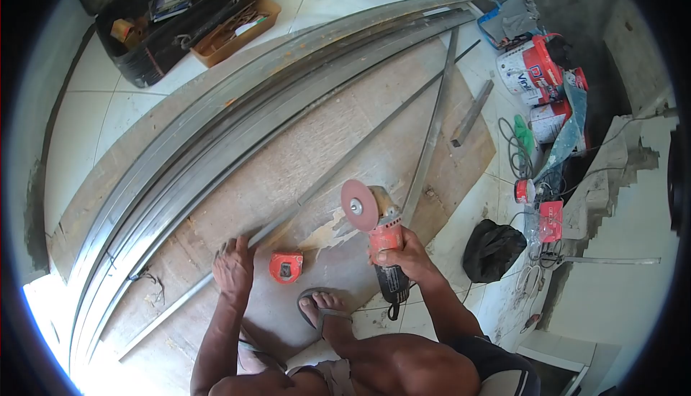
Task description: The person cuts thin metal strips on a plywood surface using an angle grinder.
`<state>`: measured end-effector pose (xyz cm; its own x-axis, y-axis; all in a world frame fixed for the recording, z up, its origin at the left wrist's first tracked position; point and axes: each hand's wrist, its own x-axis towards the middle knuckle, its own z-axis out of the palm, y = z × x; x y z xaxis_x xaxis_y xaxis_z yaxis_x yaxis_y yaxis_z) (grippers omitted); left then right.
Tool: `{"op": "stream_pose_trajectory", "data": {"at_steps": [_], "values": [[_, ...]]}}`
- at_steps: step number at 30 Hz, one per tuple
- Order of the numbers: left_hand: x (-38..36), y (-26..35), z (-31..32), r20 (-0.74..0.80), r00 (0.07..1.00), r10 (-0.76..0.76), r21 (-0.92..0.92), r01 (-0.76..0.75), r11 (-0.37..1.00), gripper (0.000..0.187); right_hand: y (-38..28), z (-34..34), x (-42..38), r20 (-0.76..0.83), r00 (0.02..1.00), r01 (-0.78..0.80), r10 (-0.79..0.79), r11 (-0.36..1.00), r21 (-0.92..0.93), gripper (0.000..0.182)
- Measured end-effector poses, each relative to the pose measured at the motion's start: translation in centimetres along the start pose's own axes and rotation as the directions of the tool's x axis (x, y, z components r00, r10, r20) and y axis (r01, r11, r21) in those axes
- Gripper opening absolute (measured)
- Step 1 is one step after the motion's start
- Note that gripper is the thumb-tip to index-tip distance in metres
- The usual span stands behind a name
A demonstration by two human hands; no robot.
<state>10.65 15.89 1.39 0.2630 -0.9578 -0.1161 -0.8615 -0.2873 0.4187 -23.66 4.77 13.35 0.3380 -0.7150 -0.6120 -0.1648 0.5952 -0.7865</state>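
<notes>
Both hands were busy: the left hand (234,270) had its fingers curled over a slim metal bar (275,225), while the right hand (412,256) was wrapped around the red body of an angle grinder (386,236). That grinder was held above the board, its reddish disc (358,206) to the right of the bar and apart from it. The bar lay diagonally across a worn wooden board (309,144) on the tiled floor (79,126). Between the hands, near the sandalled foot (325,308), sat a red tape measure (286,267). Beyond the bar stretched a bundle of long metal profiles (237,105). Another metal strip (434,124) slanted across the board's right side, with a short metal piece (472,113) beside it. A black bag (493,251) rested on the floor to the right.
</notes>
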Motion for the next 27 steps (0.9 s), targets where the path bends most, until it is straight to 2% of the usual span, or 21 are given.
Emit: {"op": "stream_pose_trajectory", "data": {"at_steps": [2, 4, 6, 7, 9, 10, 11, 13, 15, 17, 18, 20, 24, 27], "values": [[1.0, -0.7, -0.2, -0.023, 0.999, -0.028, 0.019, 0.029, 0.999, 0.027, 0.4, -0.2, -0.1, 0.028, 1.0, -0.013, 0.014, 1.0, -0.005, 0.057], [2.4, -1.5, -1.2, -0.053, 0.996, -0.068, 0.049, 0.071, 0.996, 0.029, 0.3, -0.3, -0.1, 0.04, 0.998, 0.039, -0.039, 0.999, 0.008, 0.059], [3.7, -1.6, -2.8, -0.294, 0.955, -0.023, 0.149, 0.07, 0.986, 0.034, -1.1, 0.9, -0.3, 0.046, 0.998, 0.033, -0.035, 0.999, 0.039, 0.057], [3.9, -1.5, -3.2, -0.295, 0.955, -0.04, 0.164, 0.092, 0.982, 0.034, -1.7, 1.4, -0.4, 0.019, 0.999, 0.047, -0.048, 0.997, 0.062, 0.054], [3.9, -1.6, -3.8, -0.23, 0.97, -0.077, 0.067, 0.095, 0.993, 0.037, -2.0, 1.6, -0.2, 0.058, 0.998, 0.034, -0.038, 0.997, 0.065, 0.057], [4.0, -1.9, -3.9, -0.237, 0.971, -0.021, 0.077, 0.04, 0.996, 0.037, -2.1, 1.7, 0.0, 0.083, 0.996, 0.034, -0.039, 0.997, 0.069, 0.057], [4.4, -2.2, -4.2, -0.254, 0.967, -0.026, 0.086, 0.049, 0.995, 0.037, -2.3, 1.8, 0.5, 0.103, 0.993, 0.042, -0.049, 0.996, 0.073, 0.056], [3.8, -2.0, -4.3, -0.121, 0.992, -0.046, -0.043, 0.041, 0.998, 0.039, -2.0, 1.9, 1.6, 0.142, 0.989, 0.025, -0.031, 0.999, 0.046, 0.058], [3.5, -2.9, -3.3, -0.09, 0.996, -0.022, -0.028, 0.02, 0.999, 0.044, -2.1, 2.1, 2.5, 0.176, 0.984, 0.022, -0.024, 1.0, 0.014, 0.06], [3.3, -2.9, -2.9, -0.015, 0.999, -0.029, -0.039, 0.028, 0.999, 0.049, -2.5, 2.9, 3.3, 0.177, 0.984, 0.005, 0.018, 0.991, -0.132, 0.058], [3.4, -3.2, -2.7, -0.016, 0.999, -0.029, -0.043, 0.028, 0.999, 0.049, -2.6, 3.1, 3.9, 0.175, 0.984, 0.005, 0.019, 0.991, -0.135, 0.058], [3.6, -3.2, -3.1, 0.021, 0.999, -0.043, -0.065, 0.044, 0.997, 0.052, -2.5, 3.2, 5.2, 0.247, 0.969, 0.046, 0.017, 0.968, -0.248, 0.057], [4.1, -3.9, -2.8, 0.037, 0.999, -0.022, -0.03, 0.023, 0.999, 0.052, -2.7, 3.8, 7.2, 0.287, 0.957, 0.061, 0.035, 0.946, -0.32, 0.053], [4.1, -3.8, -2.7, 0.074, 0.996, -0.057, -0.007, 0.058, 0.998, 0.05, -2.8, 4.3, 8.3, 0.264, 0.957, -0.036, 0.118, 0.955, -0.296, 0.053]]}}
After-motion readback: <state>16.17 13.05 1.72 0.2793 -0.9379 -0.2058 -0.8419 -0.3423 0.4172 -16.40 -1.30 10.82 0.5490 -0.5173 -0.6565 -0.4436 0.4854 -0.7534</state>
